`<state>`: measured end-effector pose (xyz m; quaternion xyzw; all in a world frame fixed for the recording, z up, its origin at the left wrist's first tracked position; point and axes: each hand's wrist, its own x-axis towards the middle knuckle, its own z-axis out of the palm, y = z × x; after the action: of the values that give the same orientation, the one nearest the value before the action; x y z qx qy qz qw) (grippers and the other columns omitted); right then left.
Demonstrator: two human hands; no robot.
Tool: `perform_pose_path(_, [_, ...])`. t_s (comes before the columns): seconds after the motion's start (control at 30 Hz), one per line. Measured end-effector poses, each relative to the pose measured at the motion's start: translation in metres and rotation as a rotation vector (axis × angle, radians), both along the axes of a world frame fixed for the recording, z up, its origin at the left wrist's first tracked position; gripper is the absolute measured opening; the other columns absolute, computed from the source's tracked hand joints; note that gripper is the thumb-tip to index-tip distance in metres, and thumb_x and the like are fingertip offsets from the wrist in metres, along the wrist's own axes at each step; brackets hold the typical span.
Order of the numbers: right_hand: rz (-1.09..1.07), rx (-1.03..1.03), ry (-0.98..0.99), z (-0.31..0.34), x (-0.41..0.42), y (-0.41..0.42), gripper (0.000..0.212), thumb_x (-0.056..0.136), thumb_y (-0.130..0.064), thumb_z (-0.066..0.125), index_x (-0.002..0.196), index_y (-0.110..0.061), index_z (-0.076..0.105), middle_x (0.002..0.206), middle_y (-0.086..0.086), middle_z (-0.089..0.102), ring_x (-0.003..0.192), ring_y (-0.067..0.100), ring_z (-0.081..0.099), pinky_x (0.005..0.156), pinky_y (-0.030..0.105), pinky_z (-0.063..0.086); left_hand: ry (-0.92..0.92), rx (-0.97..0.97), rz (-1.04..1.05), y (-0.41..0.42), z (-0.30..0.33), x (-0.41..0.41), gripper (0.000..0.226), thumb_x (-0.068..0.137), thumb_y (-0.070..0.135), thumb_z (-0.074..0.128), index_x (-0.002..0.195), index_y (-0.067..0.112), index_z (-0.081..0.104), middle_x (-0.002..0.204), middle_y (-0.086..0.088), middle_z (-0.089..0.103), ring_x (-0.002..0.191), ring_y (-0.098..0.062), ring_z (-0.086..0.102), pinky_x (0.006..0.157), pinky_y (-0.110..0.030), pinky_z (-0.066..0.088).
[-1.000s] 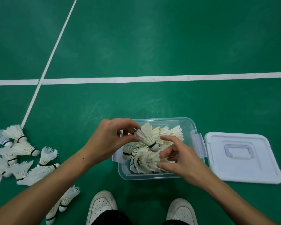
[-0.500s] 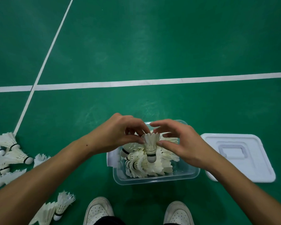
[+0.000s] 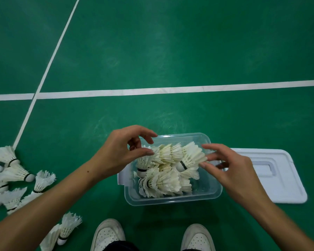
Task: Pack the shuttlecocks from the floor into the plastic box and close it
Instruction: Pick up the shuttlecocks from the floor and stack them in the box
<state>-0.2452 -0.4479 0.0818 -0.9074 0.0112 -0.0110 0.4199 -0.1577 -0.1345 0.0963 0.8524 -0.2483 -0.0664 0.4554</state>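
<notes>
Head view: the clear plastic box sits on the green court floor just ahead of 2 white shoes, partly filled with feather shuttlecocks lying on their sides in a loose heap. Both hands hover over its open top. The left hand is at the box's left rim, its fingers spread and curled, the thumb tip touching the feather skirt of a shuttlecock at the top of the heap; nothing is clamped in it. The right hand is over the right rim, fingers loosely open, their tips brushing the feathers of the topmost shuttlecock, which lies tilted with its black-banded cork pointing down and left. It looks released rather than held.

The white lid lies flat on the floor, touching or just beside the box's right side, partly hidden by the right hand. A scatter of loose shuttlecocks lies well apart to the left, near a white court line, with 2 more by the left shoe.

The step in hand appears to be settling a shuttlecock into the heap. Packing is roughly midway. Next, a hand should reach left for the floor pile, gripping by cork to spare the feathers; the lid comes last.
</notes>
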Motion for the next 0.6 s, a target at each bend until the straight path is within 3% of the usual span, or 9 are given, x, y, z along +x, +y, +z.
perform_pose_path(0.1, [0.023,-0.273,-0.076,-0.010,-0.013,0.007,0.040,0.081,-0.033,0.090,0.116,-0.042,0.072,0.089,-0.028,0.076,0.063,0.002,0.067,0.061,0.036,0.060,0.013,-0.001,-0.002,0.003,-0.002,-0.004,0.040,0.081,0.032,0.082,0.120,0.025,0.073,0.102,0.013,0.074,0.073,-0.018,0.062,0.071,-0.033,0.059])
perform_pose_path(0.27, [0.066,-0.400,-0.050,-0.021,-0.023,0.026,0.040,0.078,-0.041,0.091,0.113,-0.042,0.072,0.085,-0.030,0.075,0.075,0.006,0.074,0.057,0.028,0.053,0.017,-0.023,0.002,0.001,-0.003,-0.007,0.038,0.081,0.030,0.082,0.118,0.023,0.074,0.098,0.013,0.074,0.073,-0.020,0.062,0.071,-0.032,0.058])
perform_pose_path(0.37, [0.115,-0.399,0.030,-0.028,-0.023,0.035,0.041,0.081,-0.046,0.088,0.118,-0.041,0.071,0.087,-0.027,0.077,0.078,0.001,0.073,0.061,0.023,0.050,0.035,-0.032,0.002,-0.001,-0.003,-0.007,0.037,0.080,0.031,0.083,0.115,0.021,0.075,0.092,0.013,0.074,0.074,-0.019,0.065,0.070,-0.031,0.058])
perform_pose_path(0.5, [0.172,-0.389,0.312,-0.033,-0.010,0.040,0.046,0.086,-0.049,0.083,0.127,-0.038,0.066,0.097,-0.021,0.078,0.092,0.002,0.071,0.079,0.029,0.058,0.045,-0.022,-0.007,-0.001,-0.005,-0.007,0.035,0.079,0.027,0.087,0.111,0.020,0.075,0.086,0.012,0.075,0.077,-0.016,0.071,0.072,-0.027,0.059])
perform_pose_path(0.6, [0.213,-0.348,0.431,-0.036,-0.001,0.047,0.049,0.082,-0.046,0.087,0.124,-0.033,0.066,0.097,-0.020,0.078,0.090,0.001,0.070,0.082,0.033,0.059,0.047,-0.013,-0.016,-0.005,-0.007,-0.009,0.033,0.078,0.023,0.089,0.108,0.018,0.076,0.083,0.011,0.076,0.076,-0.014,0.072,0.073,-0.029,0.059])
